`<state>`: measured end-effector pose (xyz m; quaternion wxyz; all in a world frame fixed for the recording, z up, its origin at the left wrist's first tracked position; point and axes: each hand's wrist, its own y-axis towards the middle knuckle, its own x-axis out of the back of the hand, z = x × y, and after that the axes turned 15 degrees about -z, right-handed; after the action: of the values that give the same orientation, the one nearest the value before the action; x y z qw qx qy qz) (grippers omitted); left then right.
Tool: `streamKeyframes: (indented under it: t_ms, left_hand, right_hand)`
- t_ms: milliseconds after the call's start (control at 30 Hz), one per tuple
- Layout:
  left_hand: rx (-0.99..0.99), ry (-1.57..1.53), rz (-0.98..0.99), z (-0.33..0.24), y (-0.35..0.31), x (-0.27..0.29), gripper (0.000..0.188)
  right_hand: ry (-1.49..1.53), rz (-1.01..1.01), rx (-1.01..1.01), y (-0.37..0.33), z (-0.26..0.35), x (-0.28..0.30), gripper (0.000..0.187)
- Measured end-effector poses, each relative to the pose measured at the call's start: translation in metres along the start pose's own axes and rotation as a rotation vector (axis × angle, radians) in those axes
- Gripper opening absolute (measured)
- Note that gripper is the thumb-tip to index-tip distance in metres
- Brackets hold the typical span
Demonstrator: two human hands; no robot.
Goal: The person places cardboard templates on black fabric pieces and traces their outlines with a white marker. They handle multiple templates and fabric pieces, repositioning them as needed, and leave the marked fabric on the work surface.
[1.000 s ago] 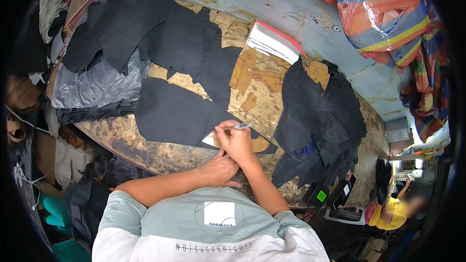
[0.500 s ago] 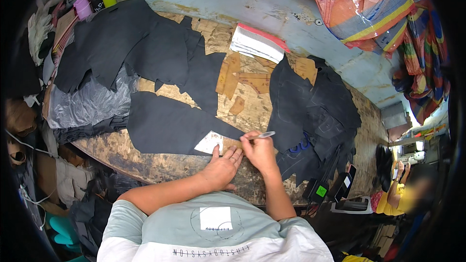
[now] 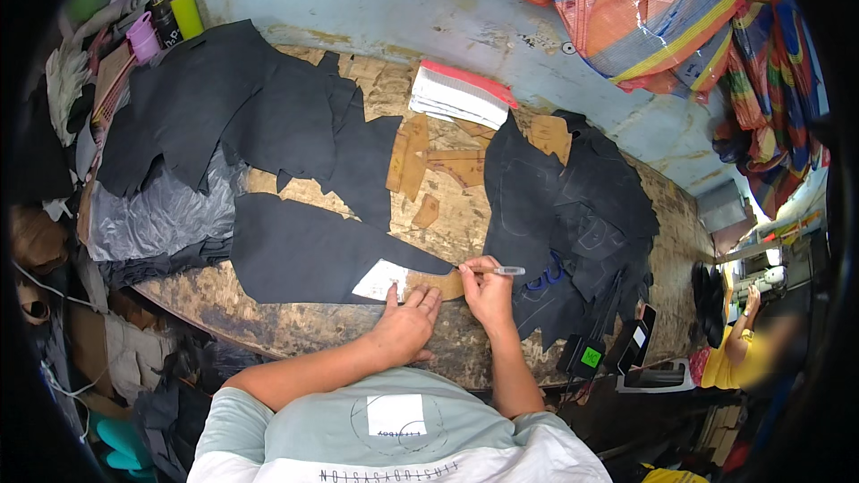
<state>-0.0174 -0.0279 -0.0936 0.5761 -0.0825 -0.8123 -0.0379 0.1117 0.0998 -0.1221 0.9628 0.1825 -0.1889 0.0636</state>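
Note:
A black leather-like sheet (image 3: pixel 295 250) with ragged edges lies on the worn wooden table in front of me. On its right end rests a flat pattern piece (image 3: pixel 380 277), white at the left and brown at the right. My left hand (image 3: pixel 403 326) lies on the pattern with its fingers spread and flat, pressing it against the sheet. My right hand (image 3: pixel 488 297) pinches a slim silvery pen (image 3: pixel 509 270); its tip touches near the upper right edge of the pattern.
More black sheets (image 3: pixel 215 107) cover the left of the table, and marked black pieces (image 3: pixel 608 224) pile up at the right. Brown pattern pieces (image 3: pixel 410 156) and a white-and-red paper stack (image 3: pixel 461 94) lie farther back. Dark devices (image 3: pixel 582 355) sit near the right edge. A person in yellow (image 3: pixel 729 358) is at far right.
My right hand and the pen have moved slightly right along the pattern's upper edge. The brown part of the pattern shows more now. The view has shifted, so the table appears lower.

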Motion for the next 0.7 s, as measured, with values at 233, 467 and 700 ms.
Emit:
streamKeyframes:
  t_ms: [233,467,700]
  left_hand:
    - [0.028,0.002,-0.010,-0.002,0.000,0.001,0.094]
    - [0.199,-0.235,0.117,0.017,0.017,0.020,0.072]
    - [0.237,-0.757,0.456,0.082,0.069,0.035,0.083]
  right_hand:
    - [-0.048,-0.071,-0.187,-0.013,-0.004,0.027,0.011]
    - [-0.171,-0.026,-0.047,-0.021,-0.002,0.027,0.008]
    - [-0.259,0.217,0.459,-0.042,0.032,-0.003,0.013]
